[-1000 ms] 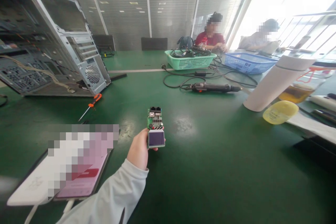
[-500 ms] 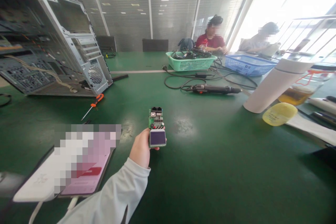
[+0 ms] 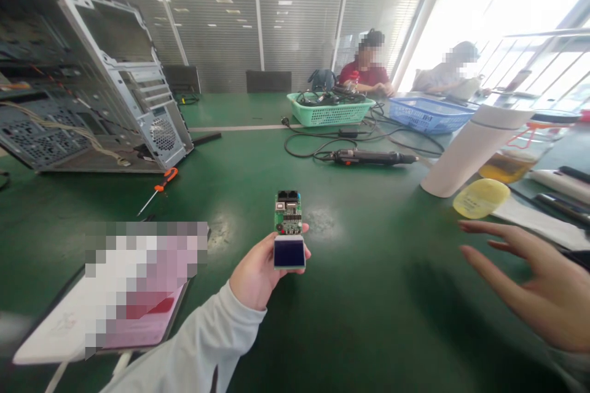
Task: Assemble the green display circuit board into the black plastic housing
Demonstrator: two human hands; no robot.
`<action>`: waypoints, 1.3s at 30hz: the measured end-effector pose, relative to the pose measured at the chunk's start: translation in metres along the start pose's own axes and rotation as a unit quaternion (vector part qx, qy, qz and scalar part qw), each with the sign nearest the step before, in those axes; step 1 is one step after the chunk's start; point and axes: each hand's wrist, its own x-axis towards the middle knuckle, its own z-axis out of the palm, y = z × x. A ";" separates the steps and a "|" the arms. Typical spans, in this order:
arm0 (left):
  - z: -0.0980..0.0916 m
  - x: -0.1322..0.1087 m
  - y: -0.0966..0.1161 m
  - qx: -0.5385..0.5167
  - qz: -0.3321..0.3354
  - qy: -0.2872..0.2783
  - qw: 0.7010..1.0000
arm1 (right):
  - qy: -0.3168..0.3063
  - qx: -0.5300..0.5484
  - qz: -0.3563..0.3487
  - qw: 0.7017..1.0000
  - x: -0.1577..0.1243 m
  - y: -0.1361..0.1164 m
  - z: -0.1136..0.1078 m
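Note:
In my left hand is a green circuit board with a small dark display at its near end and two black sockets at its far end. My fingers wrap around the board from below, and it is held above the green table. My right hand is at the right side, fingers apart and holding nothing. Beyond its fingertips lies a yellow oval object.
An open computer case stands at the left, an orange-handled screwdriver before it. A phone lies near left. Behind are an electric screwdriver, a green basket, a blue basket, a white bottle and two people.
My right hand has come into view from the right with its fingers spread. My left hand has shifted slightly right with the circuit board. The whole view has moved a little.

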 end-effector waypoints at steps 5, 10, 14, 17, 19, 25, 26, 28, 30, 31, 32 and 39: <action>-0.006 0.003 0.003 -0.045 -0.032 -0.027 0.998 | 0.024 0.067 -0.189 0.979 0.029 -0.090 0.014; -0.016 0.012 -0.006 -0.040 0.002 -0.015 0.999 | -0.001 0.193 -0.220 0.956 0.043 -0.135 0.033; -0.019 0.017 -0.012 -0.021 0.050 0.039 0.998 | -0.054 0.272 -0.188 0.942 0.034 -0.133 0.065; -0.015 0.016 -0.010 0.003 0.069 0.073 0.995 | -0.088 0.328 -0.151 0.928 0.028 -0.126 0.078; -0.013 0.015 -0.007 0.043 0.087 0.098 0.990 | -0.102 0.355 -0.139 0.919 0.028 -0.123 0.079; -0.016 0.012 -0.003 0.284 0.157 0.154 0.933 | -0.069 0.347 -0.171 0.919 0.031 -0.126 0.071; -0.017 0.011 -0.002 0.338 0.167 0.144 0.915 | -0.056 0.336 -0.178 0.923 0.031 -0.127 0.070; -0.015 0.006 0.000 0.458 0.194 0.107 0.861 | -0.016 0.301 -0.191 0.934 0.031 -0.129 0.069; -0.012 0.001 0.003 0.576 0.231 0.066 0.781 | 0.027 0.251 -0.216 0.943 0.031 -0.131 0.067; -0.011 -0.001 0.004 0.621 0.254 0.049 0.740 | 0.039 0.227 -0.237 0.944 0.032 -0.131 0.066; -0.009 -0.004 0.004 0.654 0.277 0.034 0.703 | 0.042 0.205 -0.260 0.943 0.033 -0.131 0.066; -0.004 -0.006 0.004 0.725 0.407 -0.004 0.555 | -0.021 0.158 -0.368 0.916 0.033 -0.126 0.071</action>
